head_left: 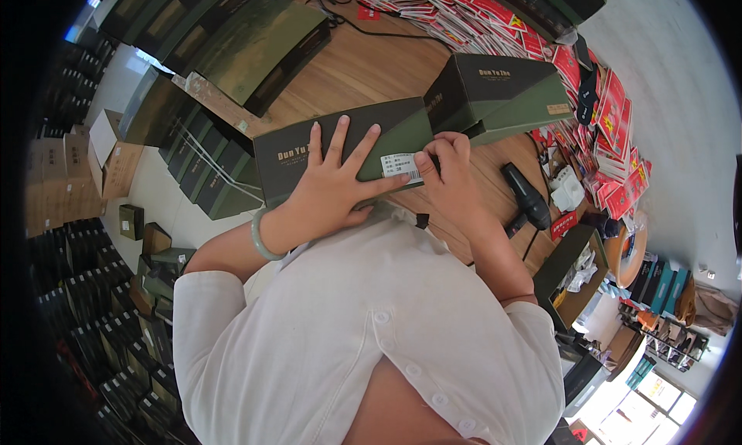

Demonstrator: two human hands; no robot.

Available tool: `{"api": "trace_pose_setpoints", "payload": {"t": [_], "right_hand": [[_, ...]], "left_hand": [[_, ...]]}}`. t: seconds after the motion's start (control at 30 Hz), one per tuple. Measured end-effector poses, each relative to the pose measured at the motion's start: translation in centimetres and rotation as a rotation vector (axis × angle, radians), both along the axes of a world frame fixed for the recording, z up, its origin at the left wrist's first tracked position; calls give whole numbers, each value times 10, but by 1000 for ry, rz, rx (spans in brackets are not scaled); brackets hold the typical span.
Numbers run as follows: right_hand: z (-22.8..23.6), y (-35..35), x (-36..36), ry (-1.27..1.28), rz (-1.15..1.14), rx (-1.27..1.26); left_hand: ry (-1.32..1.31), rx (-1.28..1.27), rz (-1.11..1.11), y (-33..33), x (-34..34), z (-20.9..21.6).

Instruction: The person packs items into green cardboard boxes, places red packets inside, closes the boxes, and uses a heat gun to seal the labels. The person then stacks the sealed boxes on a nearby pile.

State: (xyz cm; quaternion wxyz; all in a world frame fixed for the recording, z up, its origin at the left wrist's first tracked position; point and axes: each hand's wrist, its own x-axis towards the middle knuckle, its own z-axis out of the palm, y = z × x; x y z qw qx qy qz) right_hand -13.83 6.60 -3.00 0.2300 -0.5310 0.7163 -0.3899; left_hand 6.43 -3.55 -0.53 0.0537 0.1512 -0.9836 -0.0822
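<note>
Mid-frame, my left hand (328, 186) lies splayed on box (398, 136), right hand (452, 178) pinches label (399, 167); labelling step, likely; next move needs box steady.

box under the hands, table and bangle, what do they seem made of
Box: probably cardboard, fairly matte, with flat printed panels and crisp folded edges.
Table: wood or wood-look laminate, brown, with visible grain.
Bangle: perhaps jade or glass, pale green, smooth, slightly shiny.

The box (406, 124) is green and black, dim stacks (86, 321) seemingly black.
</note>
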Motion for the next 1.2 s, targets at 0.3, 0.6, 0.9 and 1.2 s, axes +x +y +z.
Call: {"api": "trace_pose_setpoints", "payload": {"t": [0.3, 0.6, 0.9, 1.2], "right_hand": [[24, -3, 0, 34, 3, 177], [45, -2, 6, 111, -16, 247], [34, 29, 19, 189, -58, 82], [-11, 27, 51, 636, 111, 67]], "left_hand": [[-80, -65, 166, 11, -7, -14], [-9, -64, 19, 8, 2, -6], [125, 171, -45, -8, 16, -12], [397, 525, 144, -10, 17, -11]]}}
